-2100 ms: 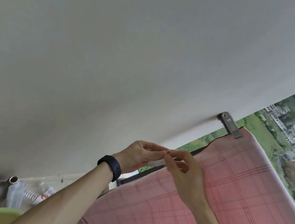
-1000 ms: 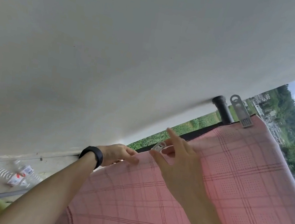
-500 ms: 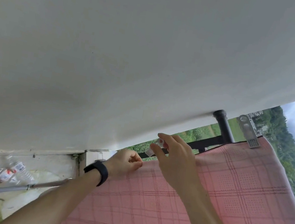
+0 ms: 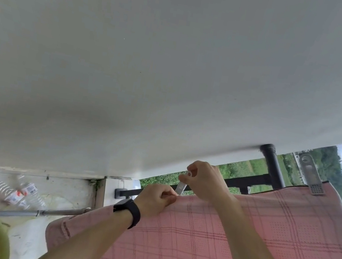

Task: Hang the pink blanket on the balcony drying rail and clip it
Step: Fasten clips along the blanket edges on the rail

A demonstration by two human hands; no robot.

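Left hand (image 4: 157, 197) pinches the blanket (image 4: 259, 246) at the rail (image 4: 244, 183), steadying its edge; right hand (image 4: 204, 180), just above the rail, grips a clip (image 4: 182, 186), apparently to fasten it there.

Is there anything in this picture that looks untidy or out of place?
Two things. Plastic bottles lie on their sides on the ledge at the left, like litter. The pink blanket is clipped only at its right corner by the grey clip; its left end sags, crumpled.
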